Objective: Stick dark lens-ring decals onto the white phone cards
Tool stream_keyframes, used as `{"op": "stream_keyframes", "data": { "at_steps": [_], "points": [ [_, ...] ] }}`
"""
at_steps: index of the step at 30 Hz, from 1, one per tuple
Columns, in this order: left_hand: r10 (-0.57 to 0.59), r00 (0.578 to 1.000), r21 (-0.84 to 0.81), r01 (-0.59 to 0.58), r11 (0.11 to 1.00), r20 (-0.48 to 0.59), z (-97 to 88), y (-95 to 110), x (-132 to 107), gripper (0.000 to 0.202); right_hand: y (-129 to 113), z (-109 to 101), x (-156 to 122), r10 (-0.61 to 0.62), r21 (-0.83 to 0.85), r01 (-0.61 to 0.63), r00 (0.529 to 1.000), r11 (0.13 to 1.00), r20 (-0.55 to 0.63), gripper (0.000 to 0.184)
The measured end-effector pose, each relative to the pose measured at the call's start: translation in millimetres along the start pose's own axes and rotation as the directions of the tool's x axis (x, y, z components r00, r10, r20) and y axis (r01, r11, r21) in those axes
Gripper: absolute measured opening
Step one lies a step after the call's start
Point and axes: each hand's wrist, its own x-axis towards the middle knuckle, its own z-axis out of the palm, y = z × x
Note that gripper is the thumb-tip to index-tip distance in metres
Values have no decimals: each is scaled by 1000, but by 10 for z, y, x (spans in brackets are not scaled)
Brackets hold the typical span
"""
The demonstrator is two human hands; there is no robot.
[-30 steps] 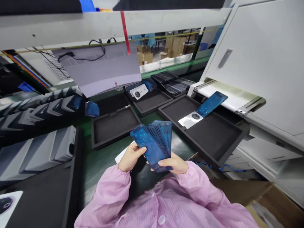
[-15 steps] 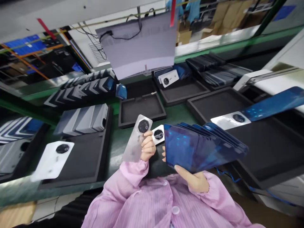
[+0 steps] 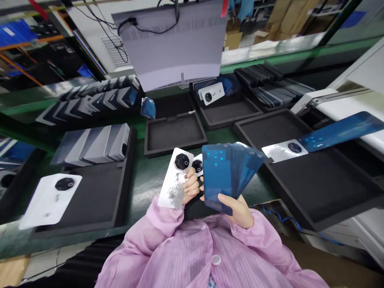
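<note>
The left hand point(image 3: 192, 187) is closed around a white phone back point(image 3: 176, 177), held up with its round black camera ring at the top. The right hand point(image 3: 237, 208) grips a fan of blue sheets point(image 3: 228, 174) from below, with the thumb lying across the front sheet. The two hands are just beside each other, close to the pink sleeves, and the phone back almost touches the left edge of the fan. A second white back point(image 3: 198, 166) peeks out between them, lying on the green table point(image 3: 144, 188). Below the hands the table edge is near. To the left there is a strip of bare green table, then a black tray point(image 3: 99, 204) with one white back point(image 3: 49, 200) lying on it. Behind that stands a row of grey backs point(image 3: 93, 144). Straight ahead is a small black tray point(image 3: 174, 134). To the right a big black tray point(image 3: 315, 180) sits close by the fan, with a white back point(image 3: 283, 150) and a blue sheet point(image 3: 342, 130) at its far edge.
</note>
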Motion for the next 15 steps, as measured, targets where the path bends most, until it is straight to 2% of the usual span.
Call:
{"op": "stream_keyframes", "data": {
  "at_steps": [2,5,7,9,10,12,14,15],
  "points": [
    [1,1000,-3,-1,1000,9,57,-28,15,48,-8,23,30,43,31,-43,999,999,-18,50],
    [69,997,-13,-69,998,-26,120,-109,28,51,-7,37,70,88,25,-87,996,996,-21,49],
    [104,993,-18,-105,994,-51,148,-165,20,50,16,29,98,81,-47,-82,996,995,-30,46],
    [130,989,-22,-132,991,-75,166,-211,6,48,55,15,129,-14,-225,-4,997,974,-80,40],
    [152,983,-23,-155,988,-100,171,-230,3,46,76,11,146,-95,-349,54,990,936,-103,36],
    [217,958,-16,-224,974,-185,173,-262,7,40,115,16,177,-254,-585,155,963,796,-90,30],
    [284,914,7,-295,956,-289,162,-283,28,35,141,43,196,-329,-714,216,944,666,-22,29],
    [300,896,15,-313,950,-326,153,-288,43,34,151,63,200,-338,-738,237,941,632,13,30]
  ]
}}
